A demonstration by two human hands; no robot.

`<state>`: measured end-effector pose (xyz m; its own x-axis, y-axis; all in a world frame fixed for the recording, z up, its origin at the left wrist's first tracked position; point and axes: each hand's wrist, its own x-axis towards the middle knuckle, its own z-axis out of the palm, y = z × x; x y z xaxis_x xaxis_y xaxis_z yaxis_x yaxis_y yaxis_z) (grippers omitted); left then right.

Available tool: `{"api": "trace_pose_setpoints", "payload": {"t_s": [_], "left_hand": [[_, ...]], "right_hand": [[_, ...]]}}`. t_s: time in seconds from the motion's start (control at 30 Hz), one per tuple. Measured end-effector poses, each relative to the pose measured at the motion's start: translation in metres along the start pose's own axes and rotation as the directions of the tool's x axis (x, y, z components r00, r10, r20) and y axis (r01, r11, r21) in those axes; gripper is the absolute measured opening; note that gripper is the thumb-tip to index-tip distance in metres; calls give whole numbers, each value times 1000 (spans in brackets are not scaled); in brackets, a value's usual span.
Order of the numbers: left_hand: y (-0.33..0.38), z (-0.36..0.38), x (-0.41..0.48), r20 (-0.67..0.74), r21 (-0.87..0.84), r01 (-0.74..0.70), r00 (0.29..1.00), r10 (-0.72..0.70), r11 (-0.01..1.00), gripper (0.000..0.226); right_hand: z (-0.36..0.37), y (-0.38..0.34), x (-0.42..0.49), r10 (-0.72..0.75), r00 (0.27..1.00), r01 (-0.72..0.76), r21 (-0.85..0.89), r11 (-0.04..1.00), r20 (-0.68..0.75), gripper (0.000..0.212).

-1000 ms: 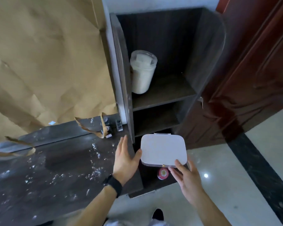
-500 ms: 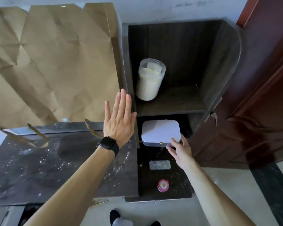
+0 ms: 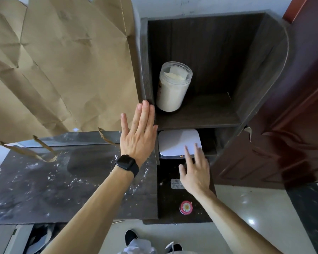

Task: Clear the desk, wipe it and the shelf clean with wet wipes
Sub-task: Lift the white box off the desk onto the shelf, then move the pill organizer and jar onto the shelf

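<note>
A white flat box (image 3: 178, 142) lies in the lower compartment of the dark wooden shelf (image 3: 196, 118), its front edge sticking out. My right hand (image 3: 195, 169) hovers just in front of it, fingers spread, fingertips over its front right corner, holding nothing. My left hand (image 3: 138, 132), with a black watch on the wrist, is raised flat and open beside the shelf's left side panel. The dark desk (image 3: 62, 182) to the left is speckled with white crumbs and dust. A clear jar of white wipes (image 3: 173, 87) stands on the upper shelf board.
Crumpled brown paper (image 3: 62, 61) covers the wall behind the desk, with torn strips (image 3: 44, 153) hanging over it. A small red round tin (image 3: 186, 207) and a label sit on the low black surface (image 3: 173, 202) under the shelf. A dark red door (image 3: 292, 134) stands at right.
The white box has gone from both hands into the lower shelf compartment. My right hand has let go and drawn back slightly; my left hand rose beside the shelf panel.
</note>
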<state>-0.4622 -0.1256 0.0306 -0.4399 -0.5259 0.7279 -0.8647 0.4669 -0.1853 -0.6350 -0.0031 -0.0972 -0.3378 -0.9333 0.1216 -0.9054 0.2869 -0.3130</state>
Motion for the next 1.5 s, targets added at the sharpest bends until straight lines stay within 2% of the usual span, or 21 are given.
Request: {"api": "trace_pose_setpoints", "payload": {"t_s": [0.03, 0.07, 0.13, 0.5, 0.6, 0.73, 0.83, 0.9, 1.0, 1.07, 1.17, 1.23, 1.3, 1.4, 1.5], "left_hand": [[1, 0, 1, -8, 3, -7, 1000, 7, 1000, 78], [1, 0, 1, -11, 2, -10, 1000, 10, 1000, 77], [0, 0, 1, -10, -2, -13, 1000, 12, 1000, 77], [7, -4, 6, 47, -67, 34, 998, -31, 997, 85], [12, -9, -2, 125, -156, 70, 991, -51, 985, 83], [33, -13, -44, 324, -276, 188, 942, -93, 943, 82], [55, -5, -96, 546, -334, 264, 837, -43, 905, 77], [71, 1, -127, 683, -376, 324, 730, 24, 868, 73], [93, 13, -155, 844, -387, 349, 507, 175, 854, 69], [108, 34, -170, 893, -385, 302, 359, 270, 872, 71], [126, 76, -188, 909, -396, 193, 219, 354, 898, 74], [138, 103, -200, 914, -397, 133, 148, 377, 908, 77], [149, 127, -207, 927, -372, 110, 104, 361, 922, 79], [161, 156, -215, 949, -314, 107, 68, 308, 943, 79], [168, 177, -220, 960, -274, 24, 61, 272, 962, 74]], "right_hand": [[6, -3, -4, -83, 995, 86, -52, 995, 57, 74], [14, -5, -6, -106, 988, 114, -67, 991, 114, 76], [24, -12, -2, -79, 981, 93, -72, 993, 179, 79], [18, -13, 15, -64, 962, 89, -83, 993, 267, 90], [1, -19, 27, -66, 957, 95, -89, 991, 282, 81], [-20, -7, 27, -64, 976, 54, 52, 997, 208, 48], [-14, 13, -14, 18, 990, -43, 177, 983, 141, 38], [5, 30, -50, 114, 966, -158, 183, 970, 230, 37], [34, 49, -96, 224, 882, -293, 110, 950, 414, 44], [56, 57, -116, 273, 803, -358, 63, 931, 530, 58], [88, 60, -128, 317, 699, -453, 55, 890, 641, 82], [105, 63, -131, 308, 697, -467, 84, 880, 648, 86], [117, 66, -132, 283, 721, -429, 86, 899, 632, 79], [129, 73, -132, 252, 757, -352, 52, 934, 602, 72], [137, 77, -133, 222, 779, -294, 29, 955, 586, 74]]}}
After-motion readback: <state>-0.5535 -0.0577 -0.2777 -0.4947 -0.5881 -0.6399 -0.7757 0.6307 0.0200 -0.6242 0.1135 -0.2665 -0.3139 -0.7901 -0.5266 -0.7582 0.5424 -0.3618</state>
